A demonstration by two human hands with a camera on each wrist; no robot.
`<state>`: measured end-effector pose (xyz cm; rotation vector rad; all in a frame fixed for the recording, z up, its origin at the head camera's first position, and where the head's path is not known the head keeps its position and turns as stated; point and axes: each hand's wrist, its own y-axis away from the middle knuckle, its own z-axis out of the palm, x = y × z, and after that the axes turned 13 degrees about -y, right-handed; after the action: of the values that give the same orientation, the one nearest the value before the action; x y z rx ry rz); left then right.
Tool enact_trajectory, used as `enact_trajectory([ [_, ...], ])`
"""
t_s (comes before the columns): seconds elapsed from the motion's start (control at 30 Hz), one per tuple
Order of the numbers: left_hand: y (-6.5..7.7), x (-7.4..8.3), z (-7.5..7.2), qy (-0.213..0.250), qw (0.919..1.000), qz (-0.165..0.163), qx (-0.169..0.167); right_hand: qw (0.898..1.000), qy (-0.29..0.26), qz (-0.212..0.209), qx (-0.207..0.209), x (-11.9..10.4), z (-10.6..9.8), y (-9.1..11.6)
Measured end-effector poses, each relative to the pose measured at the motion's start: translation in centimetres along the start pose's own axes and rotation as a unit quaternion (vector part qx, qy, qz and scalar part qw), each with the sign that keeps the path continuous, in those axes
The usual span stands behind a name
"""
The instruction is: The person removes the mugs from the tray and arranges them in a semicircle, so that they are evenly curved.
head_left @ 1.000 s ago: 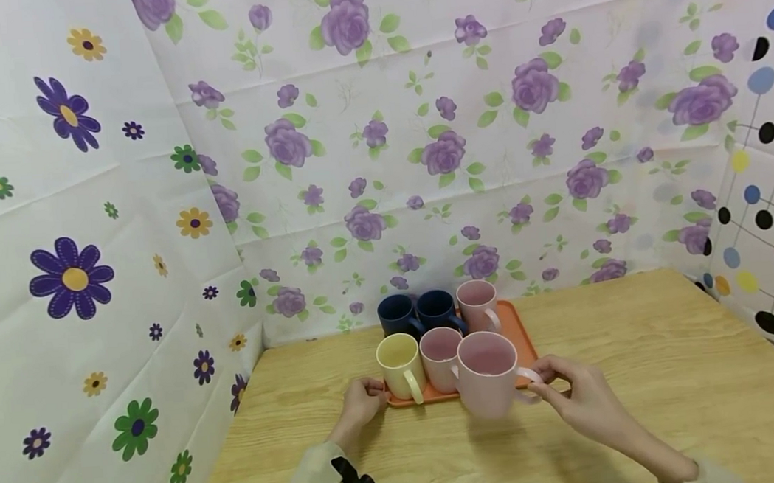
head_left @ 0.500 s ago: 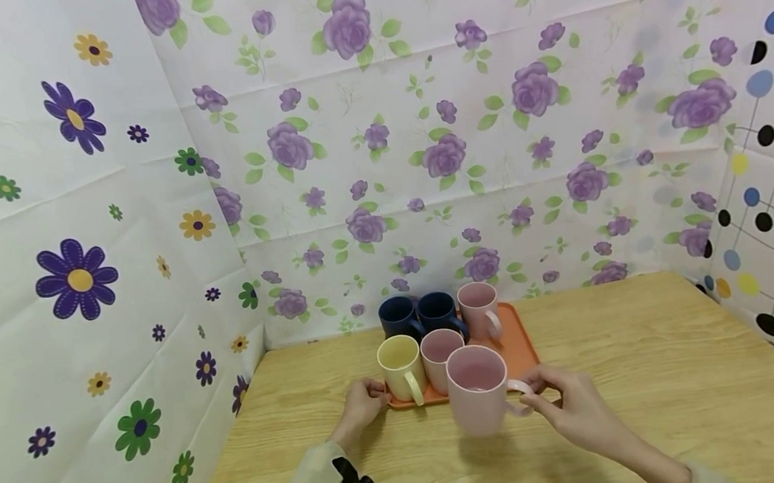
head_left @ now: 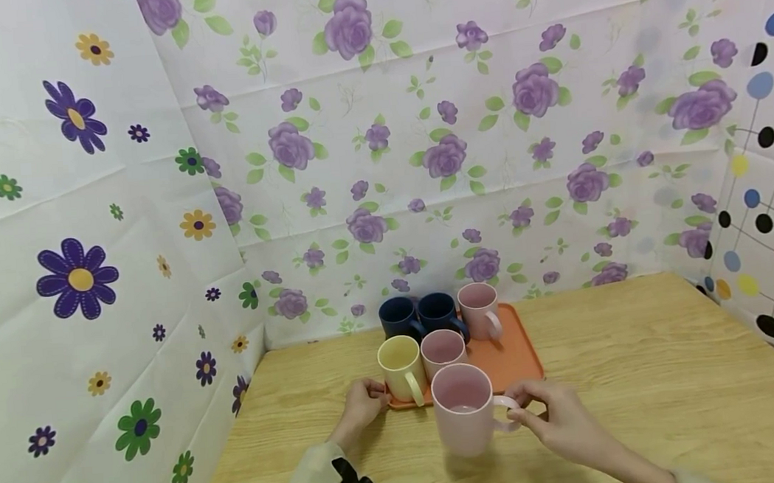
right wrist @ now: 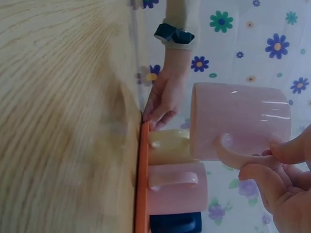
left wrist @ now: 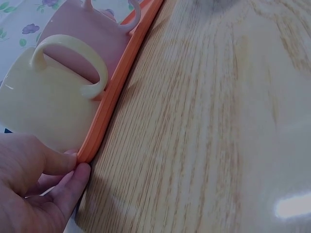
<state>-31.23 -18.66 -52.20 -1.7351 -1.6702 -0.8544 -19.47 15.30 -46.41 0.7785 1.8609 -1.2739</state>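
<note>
With my right hand (head_left: 560, 419) I pinch the pink mug (head_left: 464, 421) by its handle (right wrist: 234, 158), thumb against one side and curled fingers against the other, so the mug hangs upright above the table (head_left: 635, 374), in front of the orange tray (head_left: 510, 352) and touching nothing but me. My left hand (head_left: 360, 408) grips the tray's near left corner, thumb on the rim and fingertips curled beneath it. Close by that thumb stands the yellow mug (head_left: 397, 377), with a second pink mug (head_left: 443, 347) just to its right; behind them are two navy mugs (head_left: 418, 315) and a third pink mug (head_left: 477, 316), all of them upright on the tray. The mug I hold shows glossy highlights on its wall, so I judge it smooth, stiff and likely to slide under a light touch on the body. I cannot tell whether it is ceramic or plastic; I would treat it as breakable and of moderate weight. Since the weight hangs to one side of my pinch, I expect it to want to tip, and the handle loop, held firmly about its middle, seems the best place to take it. The tray looks thin and fairly rigid, and its raised rim gives my left fingers a good edge.
</note>
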Motion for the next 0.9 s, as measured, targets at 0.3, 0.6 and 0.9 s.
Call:
enact_trajectory([
  [0.3,-0.1,0.1,-0.1,-0.009,1.0,-0.001,0.002,0.999,-0.031,-0.008,-0.037,0.8,1.2,0.1],
  [0.6,-0.1,-0.2,0.0,-0.005,1.0,0.001,0.0,0.996,-0.046,-0.026,-0.073,1.6,2.5,0.0],
  [0.9,-0.1,-0.3,-0.1,0.007,0.9999,0.013,0.002,0.994,-0.046,-0.03,-0.093,2.6,3.7,0.1],
])
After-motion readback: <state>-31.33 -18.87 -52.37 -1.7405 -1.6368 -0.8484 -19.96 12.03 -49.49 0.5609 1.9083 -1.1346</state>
